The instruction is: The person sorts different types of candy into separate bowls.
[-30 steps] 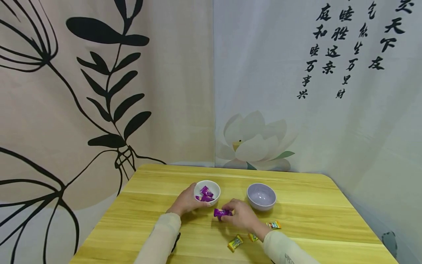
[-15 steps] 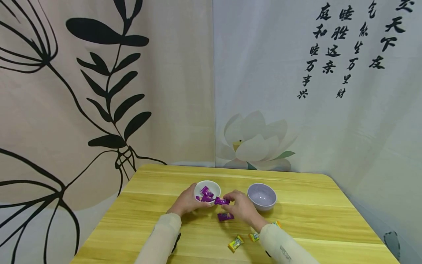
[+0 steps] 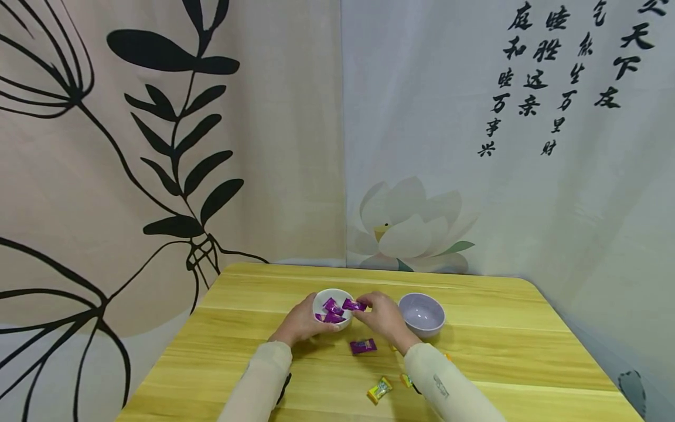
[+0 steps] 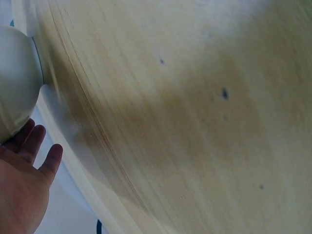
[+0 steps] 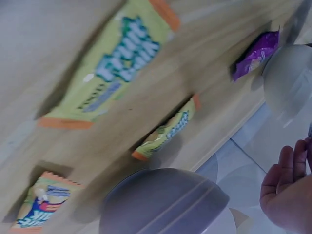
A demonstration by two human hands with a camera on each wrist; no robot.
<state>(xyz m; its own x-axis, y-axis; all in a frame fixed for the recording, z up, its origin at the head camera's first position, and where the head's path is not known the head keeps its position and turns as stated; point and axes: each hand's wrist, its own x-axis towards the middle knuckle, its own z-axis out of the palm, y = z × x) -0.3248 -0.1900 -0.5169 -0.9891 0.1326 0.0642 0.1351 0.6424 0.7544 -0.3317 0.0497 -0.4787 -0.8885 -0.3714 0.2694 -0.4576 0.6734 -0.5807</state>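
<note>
Head view shows the work partly done: at least two purple-wrapped candies (image 3: 333,318) lie in the small white bowl (image 3: 323,299), and a further one is at its rim. That pinched candy (image 3: 352,305) sits between the thumb and fingertips of the right hand (image 3: 382,317), almost closed on its right end, with the rest of it jutting left over the bowl's right edge. Whether it touches the rim cannot be told.

The left hand (image 3: 300,322) holds the white bowl from the left, thumb along the near side and fingers bent round the outer wall; the left wrist view shows some of those fingers at the bowl's underside.

As for what is left, one loose purple candy (image 3: 363,346) lies on the tabletop (image 3: 253,310), nearer the person than the right fingers. The right wrist view shows three yellow-wrapped candies (image 5: 168,129) on the tabletop, outside both bowls; in the head view they lie nearer the person than the right fingers, partly hidden by the sleeve (image 3: 448,381). The lavender bowl (image 3: 422,313) stands just to the right of the right fingers, with no candy visible inside, so the yellow pieces appear to be wholly undealt with.
</note>
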